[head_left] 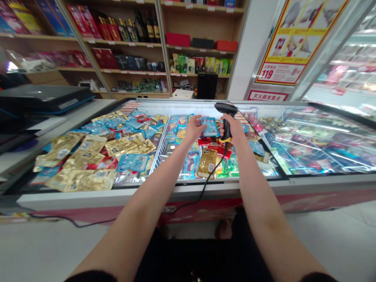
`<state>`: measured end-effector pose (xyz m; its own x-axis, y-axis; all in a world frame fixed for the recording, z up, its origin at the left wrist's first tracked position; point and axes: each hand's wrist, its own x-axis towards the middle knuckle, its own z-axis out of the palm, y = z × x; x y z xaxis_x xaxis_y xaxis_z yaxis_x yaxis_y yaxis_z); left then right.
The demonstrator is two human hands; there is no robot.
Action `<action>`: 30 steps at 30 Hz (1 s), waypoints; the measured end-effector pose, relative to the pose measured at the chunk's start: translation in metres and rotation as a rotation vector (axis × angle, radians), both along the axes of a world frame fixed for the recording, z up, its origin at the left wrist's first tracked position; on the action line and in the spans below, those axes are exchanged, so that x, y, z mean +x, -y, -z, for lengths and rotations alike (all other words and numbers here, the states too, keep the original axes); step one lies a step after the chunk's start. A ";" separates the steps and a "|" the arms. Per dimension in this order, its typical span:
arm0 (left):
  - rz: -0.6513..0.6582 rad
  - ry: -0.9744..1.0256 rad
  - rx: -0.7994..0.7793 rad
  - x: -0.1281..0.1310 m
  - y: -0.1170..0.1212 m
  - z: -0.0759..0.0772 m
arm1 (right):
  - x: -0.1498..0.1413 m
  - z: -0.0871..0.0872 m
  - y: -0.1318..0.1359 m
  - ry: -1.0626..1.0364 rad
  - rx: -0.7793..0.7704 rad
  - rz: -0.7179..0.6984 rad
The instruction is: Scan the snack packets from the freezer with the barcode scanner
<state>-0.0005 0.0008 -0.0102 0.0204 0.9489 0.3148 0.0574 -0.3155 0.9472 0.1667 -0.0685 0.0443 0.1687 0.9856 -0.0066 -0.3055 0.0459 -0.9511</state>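
My left hand (194,129) pinches the edge of a small blue foil snack packet (210,127) above an open chest freezer (176,190). My right hand (233,129) is closed around the grip of a black handheld barcode scanner (226,117), whose head points left and down toward the packet. The scanner's black coiled cord (210,176) hangs down across the freezer's front rim. Below my hands lie heaps of gold and blue foil packets (129,147), with red and green packets among them.
A wire divider (161,145) splits the freezer's bins. A glass-lidded section (320,141) lies to the right. A black laptop (44,98) rests on a counter at the left. Wooden shelves (141,51) of boxes and bottles stand behind, beside a yellow-red poster (296,43).
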 end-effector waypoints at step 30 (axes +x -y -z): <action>-0.520 -0.911 0.035 -0.141 0.006 -0.017 | -0.098 0.002 -0.003 0.228 -0.086 -0.236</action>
<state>-0.1414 -0.0050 0.0068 -0.1440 0.8993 0.4130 0.8804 -0.0741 0.4684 0.0691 -0.0652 0.0423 -0.0573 0.9952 -0.0796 -0.0775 -0.0840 -0.9935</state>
